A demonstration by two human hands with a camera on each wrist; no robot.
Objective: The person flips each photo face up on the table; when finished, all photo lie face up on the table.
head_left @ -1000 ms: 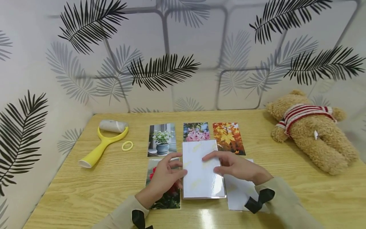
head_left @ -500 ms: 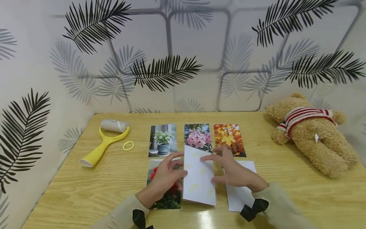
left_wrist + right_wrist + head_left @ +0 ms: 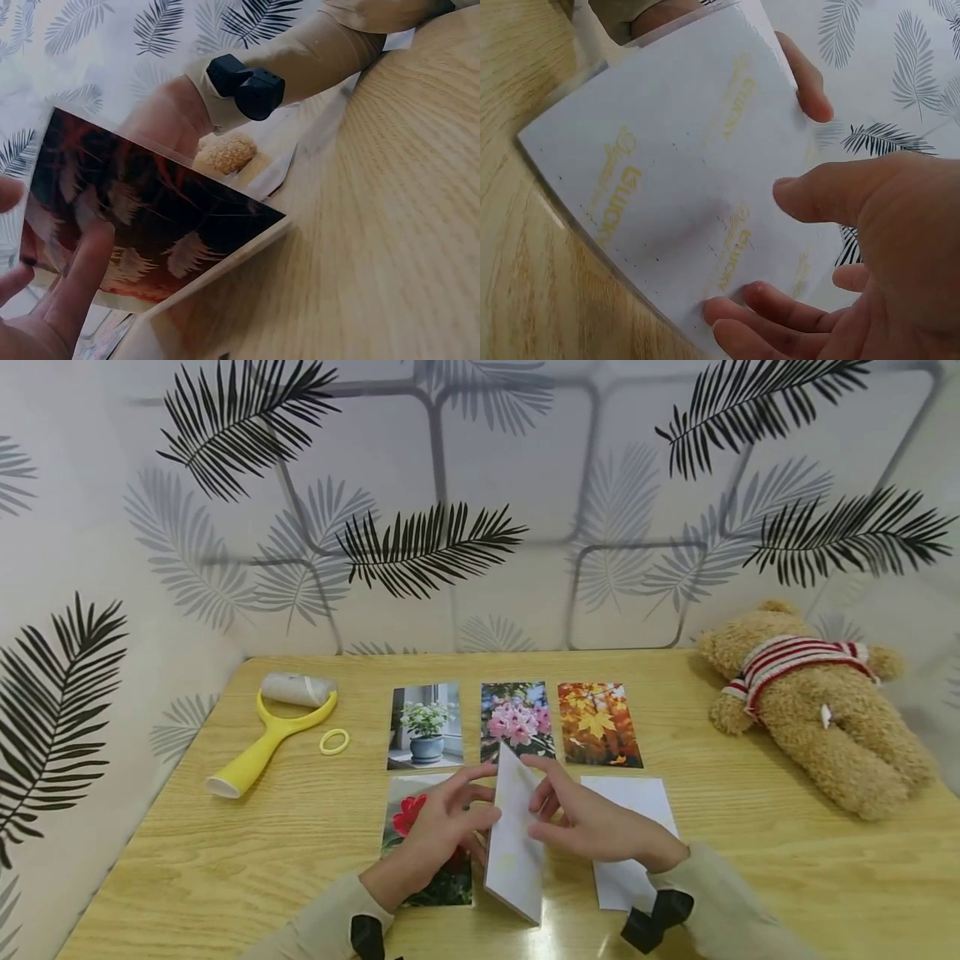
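Note:
In the head view a photo card (image 3: 516,839) stands on its long edge, tilted, between my hands. Its white back with yellow "Lucky" lettering faces right. The left wrist view shows its glossy picture (image 3: 180,202), dark red with pale feathery plumes. Whether it is one card or a thin stack, I cannot tell. My left hand (image 3: 431,835) touches the picture side, one finger lying straight across it. On the white back (image 3: 660,172), my right hand (image 3: 900,225) rests with relaxed fingers and its thumb near the surface.
Photos of a potted plant (image 3: 425,727), pink blossoms (image 3: 517,714), autumn leaves (image 3: 598,722) and a red flower (image 3: 420,814) lie around. A white-backed card (image 3: 630,802) is under my right forearm. At left lie a yellow-handled lint roller (image 3: 277,731) and ring (image 3: 334,742); at right, a teddy bear (image 3: 817,710).
The photo card has swung from lying nearly flat, white back up, onto its left long edge. My right hand has moved left with it, while the left hand has shifted only slightly.

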